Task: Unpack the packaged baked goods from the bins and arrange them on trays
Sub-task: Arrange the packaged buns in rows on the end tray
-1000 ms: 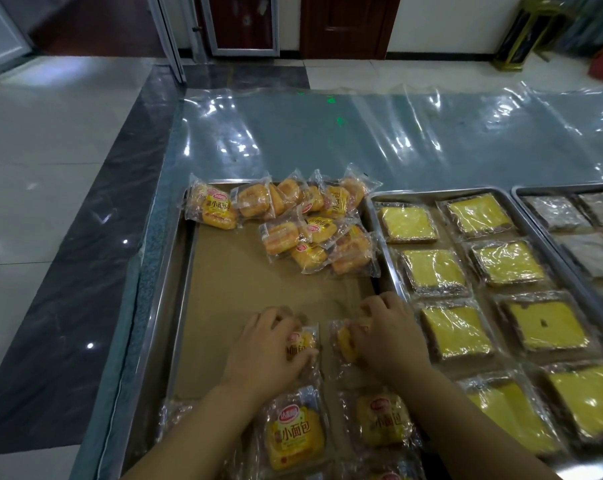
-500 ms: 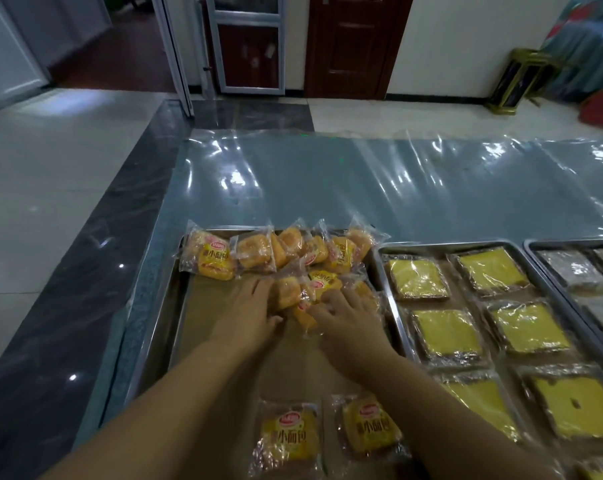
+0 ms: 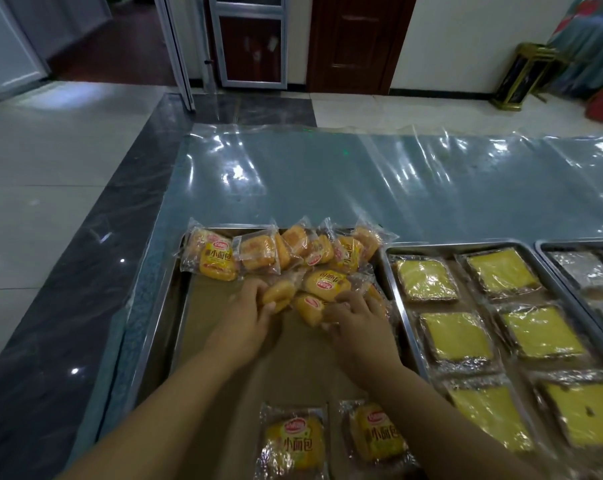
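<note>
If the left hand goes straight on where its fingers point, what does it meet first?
The bun packet that the left hand now grips; behind it, probably the heap of packets at the far end of the tray; depth is unclear.
</note>
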The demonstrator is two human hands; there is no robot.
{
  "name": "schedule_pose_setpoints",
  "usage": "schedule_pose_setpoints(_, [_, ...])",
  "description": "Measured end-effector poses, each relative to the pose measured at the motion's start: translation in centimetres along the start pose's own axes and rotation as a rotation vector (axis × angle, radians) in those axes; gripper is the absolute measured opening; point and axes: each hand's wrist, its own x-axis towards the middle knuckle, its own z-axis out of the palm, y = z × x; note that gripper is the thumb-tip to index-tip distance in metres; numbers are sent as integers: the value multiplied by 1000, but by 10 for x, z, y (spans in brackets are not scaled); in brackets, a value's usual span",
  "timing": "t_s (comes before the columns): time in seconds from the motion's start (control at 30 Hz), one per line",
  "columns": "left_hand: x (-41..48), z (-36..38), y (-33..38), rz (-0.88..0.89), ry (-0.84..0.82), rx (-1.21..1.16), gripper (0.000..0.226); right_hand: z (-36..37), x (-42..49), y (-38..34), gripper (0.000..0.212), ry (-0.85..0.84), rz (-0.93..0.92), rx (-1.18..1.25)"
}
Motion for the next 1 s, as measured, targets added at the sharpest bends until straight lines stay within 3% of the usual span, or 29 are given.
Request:
schedule_pose_setpoints(0.13, [-25, -23, -6, -36, 16, -147, 16, -6, -5, -2, 23, 34, 103, 175])
schedule_pose_setpoints(0.33, [-67, -47, -22, -95, 12, -109, 24, -18, -18, -11, 18, 138, 161, 365])
schedule_pose_setpoints(0.67, [-99, -72, -35, -134, -160, 244, 22, -15, -42, -24, 22, 92, 207, 411])
schedule_pose_setpoints(0.87, [-107, -73, -35, 10, -40, 376, 36, -16, -46, -28, 21, 70, 199, 388])
schedule_pose_setpoints(1.0, [-116, -60, -33, 132, -296, 496, 44, -16, -49, -30, 20, 62, 207, 389])
